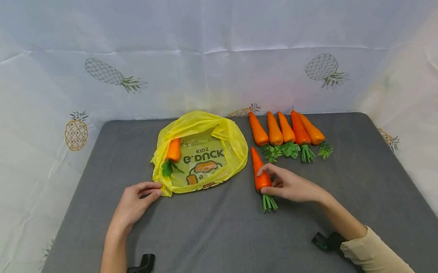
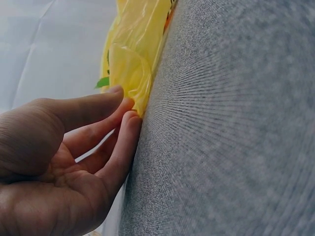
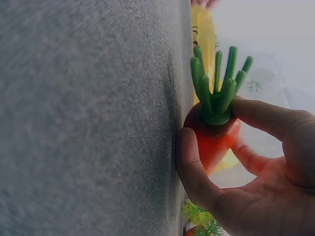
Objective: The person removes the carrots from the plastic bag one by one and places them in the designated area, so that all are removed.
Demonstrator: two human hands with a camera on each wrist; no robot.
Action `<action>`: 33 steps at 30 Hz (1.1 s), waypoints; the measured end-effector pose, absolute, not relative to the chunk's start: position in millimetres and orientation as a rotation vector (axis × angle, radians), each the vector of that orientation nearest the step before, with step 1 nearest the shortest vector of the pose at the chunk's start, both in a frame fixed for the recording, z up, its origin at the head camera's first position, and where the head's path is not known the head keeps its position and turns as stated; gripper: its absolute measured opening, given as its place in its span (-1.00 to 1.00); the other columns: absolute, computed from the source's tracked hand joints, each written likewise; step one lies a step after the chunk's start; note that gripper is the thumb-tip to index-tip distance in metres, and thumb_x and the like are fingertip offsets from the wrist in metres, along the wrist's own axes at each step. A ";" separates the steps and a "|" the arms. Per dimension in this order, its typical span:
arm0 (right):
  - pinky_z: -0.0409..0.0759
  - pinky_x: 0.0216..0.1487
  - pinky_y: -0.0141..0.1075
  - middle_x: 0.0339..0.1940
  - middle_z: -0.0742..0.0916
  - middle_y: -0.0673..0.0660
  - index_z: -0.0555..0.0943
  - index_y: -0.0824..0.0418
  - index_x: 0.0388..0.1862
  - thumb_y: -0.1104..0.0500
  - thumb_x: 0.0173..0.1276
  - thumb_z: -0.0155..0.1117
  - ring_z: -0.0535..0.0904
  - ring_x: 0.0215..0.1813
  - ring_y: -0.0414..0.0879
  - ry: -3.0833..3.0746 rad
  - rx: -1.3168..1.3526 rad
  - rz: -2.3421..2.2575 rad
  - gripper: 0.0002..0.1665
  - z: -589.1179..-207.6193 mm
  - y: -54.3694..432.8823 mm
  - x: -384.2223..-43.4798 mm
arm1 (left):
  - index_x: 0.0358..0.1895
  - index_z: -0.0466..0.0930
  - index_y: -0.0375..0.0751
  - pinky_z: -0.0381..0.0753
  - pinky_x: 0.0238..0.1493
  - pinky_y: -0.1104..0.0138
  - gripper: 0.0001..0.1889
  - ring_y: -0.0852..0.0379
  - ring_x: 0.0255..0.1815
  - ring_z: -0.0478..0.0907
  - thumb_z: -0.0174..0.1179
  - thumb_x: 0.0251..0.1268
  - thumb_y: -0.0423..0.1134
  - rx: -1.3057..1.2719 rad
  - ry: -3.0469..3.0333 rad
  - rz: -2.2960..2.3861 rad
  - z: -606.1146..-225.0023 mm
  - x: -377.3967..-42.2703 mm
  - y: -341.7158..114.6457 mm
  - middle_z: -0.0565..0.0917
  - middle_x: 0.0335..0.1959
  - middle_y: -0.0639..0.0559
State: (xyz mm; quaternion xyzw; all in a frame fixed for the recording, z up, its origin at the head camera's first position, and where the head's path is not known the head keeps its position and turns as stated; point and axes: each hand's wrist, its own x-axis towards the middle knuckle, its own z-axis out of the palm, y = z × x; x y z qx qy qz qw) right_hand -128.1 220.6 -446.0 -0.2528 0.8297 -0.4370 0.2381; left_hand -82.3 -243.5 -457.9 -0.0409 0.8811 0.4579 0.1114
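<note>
A yellow plastic bag (image 1: 236, 146) lies on the table with its mouth spread wide. Inside it, at the left, is an orange carrot (image 1: 174, 151) with green leaves. My left hand (image 1: 134, 205) pinches the bag's near left corner between thumb and fingers, seen close up in the left wrist view at the yellow film (image 2: 130, 73). To the right of the bag, my right hand (image 1: 290, 184) grips another carrot (image 1: 261, 181) near its thick end. Short green stems (image 3: 216, 93) on that carrot point toward me, and its body lies at the table surface.
Several more carrots (image 1: 274, 128) with green tops lie side by side at the back right of the grey table (image 1: 214, 243). A white cloth with printed pineapples (image 1: 322, 68) hangs behind the table's back edge. Black wrist cameras (image 1: 141, 268) sit on both forearms.
</note>
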 end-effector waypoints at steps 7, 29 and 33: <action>0.71 0.05 -0.28 0.10 0.70 0.21 0.48 0.19 0.38 0.10 0.66 0.33 0.69 -0.01 -0.03 2.281 -0.733 -1.133 -0.55 -443.4 220.3 -126.1 | 0.29 0.72 -0.25 0.63 0.18 0.18 -0.64 -0.12 0.26 0.70 0.28 0.65 -0.12 -0.114 2.596 1.341 -459.3 -82.7 -243.7 0.79 0.20 -0.23; 0.75 0.25 0.03 0.49 0.58 0.34 0.45 0.14 0.54 0.05 0.67 0.31 0.73 0.25 0.12 2.372 -0.668 -1.070 -0.43 -403.2 224.5 -130.4 | 0.30 0.72 -0.24 0.60 0.08 0.43 -0.64 -0.07 0.24 0.71 0.29 0.64 -0.12 -0.112 2.591 1.364 -459.8 -81.1 -244.3 0.79 0.20 -0.22; 0.74 0.28 0.01 0.49 0.56 0.36 0.43 0.18 0.56 0.09 0.69 0.29 0.73 0.27 0.12 2.352 -0.688 -1.091 -0.43 -395.9 222.1 -135.6 | 0.30 0.72 -0.25 0.64 0.18 0.24 -0.64 -0.09 0.25 0.71 0.29 0.65 -0.12 -0.111 2.590 1.358 -459.7 -81.4 -244.2 0.79 0.21 -0.23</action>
